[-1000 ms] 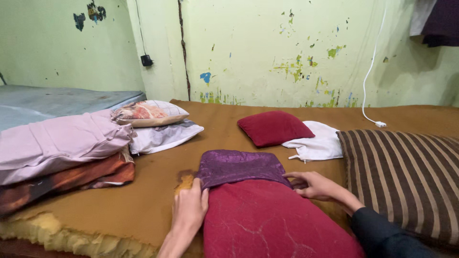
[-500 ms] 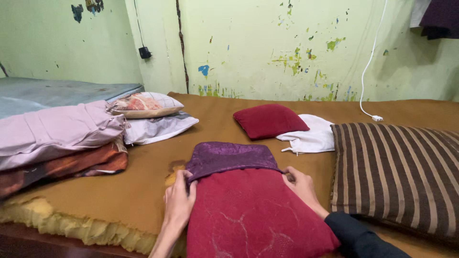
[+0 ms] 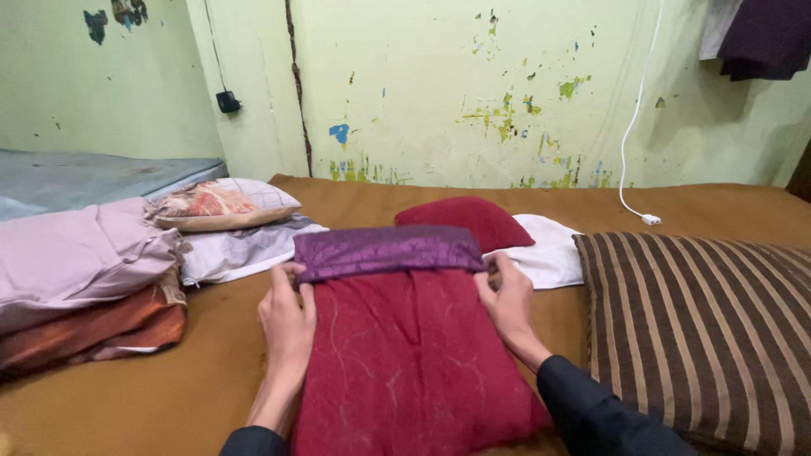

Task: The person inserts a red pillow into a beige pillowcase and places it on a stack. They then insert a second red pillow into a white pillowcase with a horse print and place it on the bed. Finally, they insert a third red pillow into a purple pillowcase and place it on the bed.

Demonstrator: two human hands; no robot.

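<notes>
Purple satin pillowcase point(image 3: 387, 251) covers only the far end of the red pillow point(image 3: 405, 355), which lies on the brown bed sheet point(image 3: 169, 397); most of the pillow remains bare. Left hand point(image 3: 287, 325) and right hand point(image 3: 509, 304) each have fingers pinched on the case's open edge at either side. Striped cushion point(image 3: 701, 329) lies just right; folded bedding point(image 3: 80, 279) is stacked left.

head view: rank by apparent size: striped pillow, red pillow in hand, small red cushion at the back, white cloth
1. Striped pillow and red pillow held by the left hand and right hand: look alike, both cut off by the frame and near the camera, so not ranked.
2. Small red cushion and white cloth: each partly hidden, too close to call.
</notes>
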